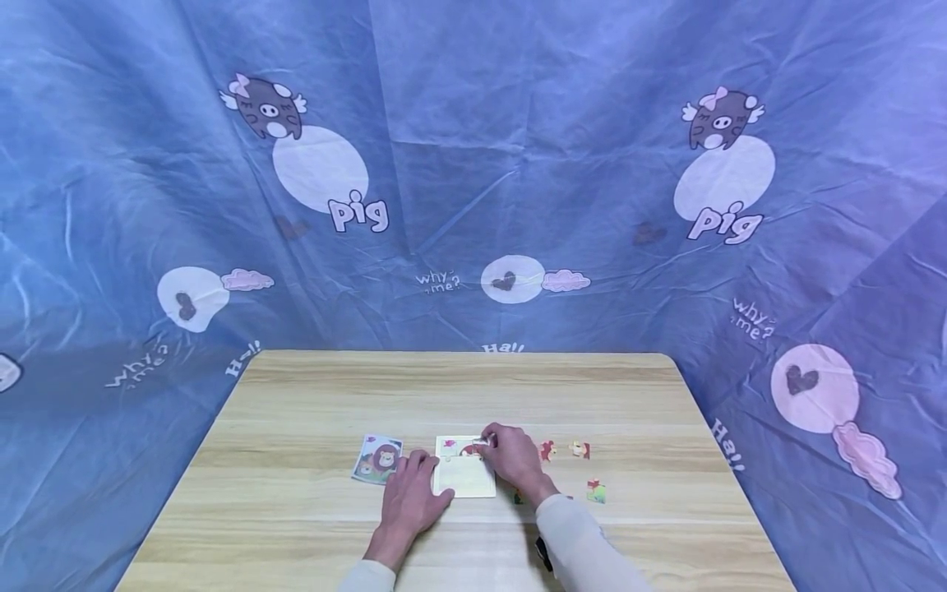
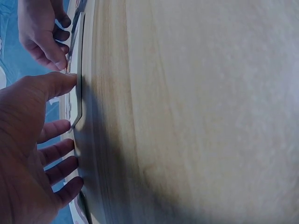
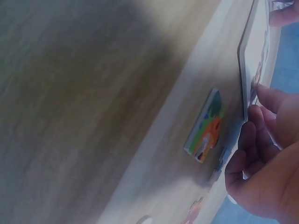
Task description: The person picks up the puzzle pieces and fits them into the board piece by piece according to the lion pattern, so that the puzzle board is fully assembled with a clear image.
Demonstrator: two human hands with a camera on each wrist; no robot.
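Note:
A cream puzzle board (image 1: 468, 478) lies on the table, with a few coloured jigsaw pieces (image 1: 449, 445) set along its far side. My left hand (image 1: 413, 496) rests at the board's left side, its fingers spread. In the left wrist view the thumb (image 2: 63, 83) touches the board's front edge. My right hand (image 1: 515, 457) is at the far right corner of the board, where thumb and forefinger pinch a jigsaw piece, mostly hidden by the fingers. Beside the left hand lies a picture card (image 1: 383, 458) with a lion on it.
Right of the board lie loose jigsaw pieces: a red one (image 1: 547, 450), a yellow-and-red one (image 1: 580, 450) and a green one (image 1: 596, 492). Another piece, orange and green (image 3: 209, 128), lies near the right hand. A blue printed cloth (image 1: 459, 164) hangs around the wooden table (image 1: 311, 534).

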